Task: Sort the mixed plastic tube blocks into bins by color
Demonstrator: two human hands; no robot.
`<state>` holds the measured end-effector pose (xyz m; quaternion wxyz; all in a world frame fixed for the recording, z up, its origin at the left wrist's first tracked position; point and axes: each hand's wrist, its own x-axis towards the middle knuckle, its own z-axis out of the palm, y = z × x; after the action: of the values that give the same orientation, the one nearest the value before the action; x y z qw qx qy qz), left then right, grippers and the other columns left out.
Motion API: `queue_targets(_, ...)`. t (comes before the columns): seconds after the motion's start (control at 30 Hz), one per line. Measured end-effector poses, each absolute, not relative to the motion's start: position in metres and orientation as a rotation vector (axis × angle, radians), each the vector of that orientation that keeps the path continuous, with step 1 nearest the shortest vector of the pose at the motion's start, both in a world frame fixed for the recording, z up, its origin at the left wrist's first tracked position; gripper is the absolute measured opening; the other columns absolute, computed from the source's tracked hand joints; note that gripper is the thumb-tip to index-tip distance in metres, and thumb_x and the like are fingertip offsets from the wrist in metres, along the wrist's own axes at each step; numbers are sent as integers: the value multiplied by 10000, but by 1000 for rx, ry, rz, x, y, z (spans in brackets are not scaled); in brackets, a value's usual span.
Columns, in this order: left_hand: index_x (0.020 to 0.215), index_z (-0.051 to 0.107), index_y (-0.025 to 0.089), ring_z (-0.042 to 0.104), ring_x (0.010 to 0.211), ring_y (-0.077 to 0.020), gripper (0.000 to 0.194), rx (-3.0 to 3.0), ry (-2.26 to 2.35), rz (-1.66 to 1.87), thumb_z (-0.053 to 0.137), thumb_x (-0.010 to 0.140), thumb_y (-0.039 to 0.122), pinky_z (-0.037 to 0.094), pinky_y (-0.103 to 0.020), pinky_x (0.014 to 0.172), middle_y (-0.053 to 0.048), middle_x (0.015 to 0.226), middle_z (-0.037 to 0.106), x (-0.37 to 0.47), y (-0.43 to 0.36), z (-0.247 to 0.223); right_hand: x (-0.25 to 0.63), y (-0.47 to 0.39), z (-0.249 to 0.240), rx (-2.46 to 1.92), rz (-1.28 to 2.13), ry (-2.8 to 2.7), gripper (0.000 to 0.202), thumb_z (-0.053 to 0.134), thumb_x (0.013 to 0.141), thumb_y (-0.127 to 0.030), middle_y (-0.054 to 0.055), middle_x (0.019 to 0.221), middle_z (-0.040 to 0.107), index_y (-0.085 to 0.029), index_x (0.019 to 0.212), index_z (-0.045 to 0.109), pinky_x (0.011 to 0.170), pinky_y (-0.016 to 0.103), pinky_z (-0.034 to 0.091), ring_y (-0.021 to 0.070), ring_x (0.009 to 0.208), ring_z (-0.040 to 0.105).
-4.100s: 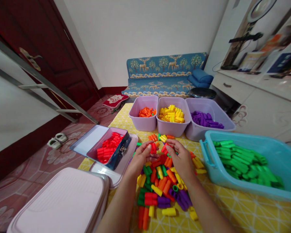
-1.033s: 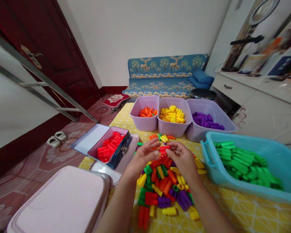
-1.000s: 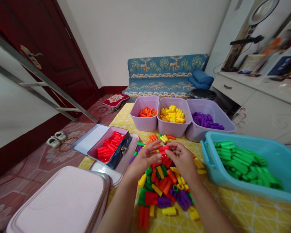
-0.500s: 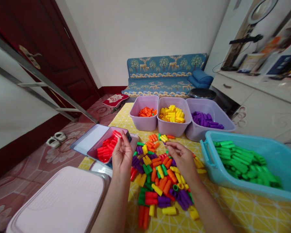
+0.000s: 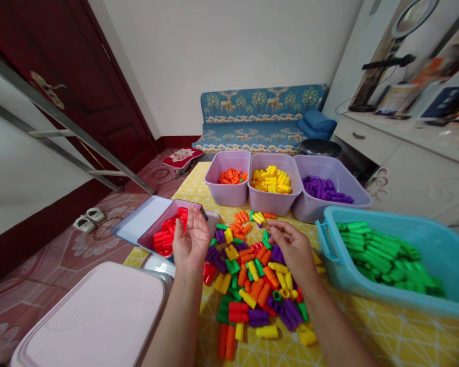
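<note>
Head view: tubs (image 5: 274,202) are holding mostly sorted pieces (image 5: 271,181), a mixed pile (image 5: 253,270) remaining, left hand (image 5: 192,235) spread, right hand (image 5: 292,248) loosely parted.

Easy lane low right: yellow white-lined surface (image 5: 359,339) between multicolour plastic tube pile (image 5: 257,288) and turquoise rectangular plastic tub (image 5: 424,232). Far side kinda walled off by three lavender plastic bins (image 5: 272,203). Left hand (image 5: 193,237) blocks pink-lined box's (image 5: 157,223) right side.

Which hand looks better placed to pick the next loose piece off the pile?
Probably the right hand: it is over the pile, with no piece visible in its grip. The left hand is open, off at the box of red pieces.
</note>
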<state>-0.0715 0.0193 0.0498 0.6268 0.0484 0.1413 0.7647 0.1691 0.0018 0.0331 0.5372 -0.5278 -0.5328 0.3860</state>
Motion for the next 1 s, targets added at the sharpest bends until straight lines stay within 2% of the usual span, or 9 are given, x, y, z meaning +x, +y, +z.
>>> queue_targets(0.17, 1121, 641, 174, 682, 822, -146, 331, 797, 903, 1415, 663, 817, 306, 525, -221, 700, -75, 972, 726, -46, 13, 45, 190, 3, 38, -1476, 665, -1703, 205, 604, 798, -290, 72, 999, 720, -214, 964, 698, 808, 375, 497, 239, 909, 660)
queue_targets(0.27, 1059, 691, 157, 665, 893, -216, 365, 1307, 1158, 1136, 738, 729, 305, 513, -297, 774, -105, 987, 721, -33, 8, 37, 200, -2, 40, -1643, 474, -1983, 276, 654, 725, -195, 78, 1053, 712, -235, 992, 712, 894, 398, 451, 269, 1004, 636)
queue_targets(0.4, 1189, 648, 198, 583, 1103, -306, 485, 1816, 1294, 872, 708, 716, 288, 437, -424, 956, -126, 1182, 661, -17, -1, 29, 201, -7, 36, -1803, 447, -2190, 374, 693, 694, -227, 103, 1075, 700, -226, 1068, 701, 848, 394, 460, 300, 988, 644)
queue_targets(0.5, 1290, 575, 205, 547, 1129, -329, 622, 2084, 1358, 672, 659, 674, 181, 413, -449, 976, -135, 1195, 645, -3, -6, 26, 197, -6, 29, -1785, 452, -2241, 478, 677, 706, -217, 111, 1167, 654, -219, 1184, 646, 892, 384, 448, 292, 1060, 614)
queue_targets(0.6, 1291, 568, 210, 532, 1130, -331, 652, 2205, 1422, 578, 602, 644, 134, 414, -438, 968, -130, 1167, 649, 9, -8, 23, 189, -3, 24, -1688, 452, -2267, 527, 643, 718, -158, 111, 1222, 629, -213, 1240, 608, 978, 380, 409, 276, 1144, 564)
queue_targets(0.87, 1289, 550, 174, 569, 1078, -318, 662, 2190, 1463, 617, 550, 634, 82, 436, -423, 938, -140, 1159, 652, 15, -1, 12, 168, 0, 14, -1703, 420, -2248, 588, 573, 712, -119, 136, 1246, 625, -126, 1299, 546, 1021, 387, 387, 288, 1175, 538)
queue_targets(1.0, 1272, 570, 196, 584, 1077, -306, 676, 2108, 1411, 759, 554, 613, 43, 428, -436, 961, -114, 1159, 663, 11, 3, 4, 163, 2, 10, -1712, 456, -2114, 548, 566, 739, -166, 117, 1213, 648, -161, 1287, 545, 986, 373, 416, 267, 1133, 584)
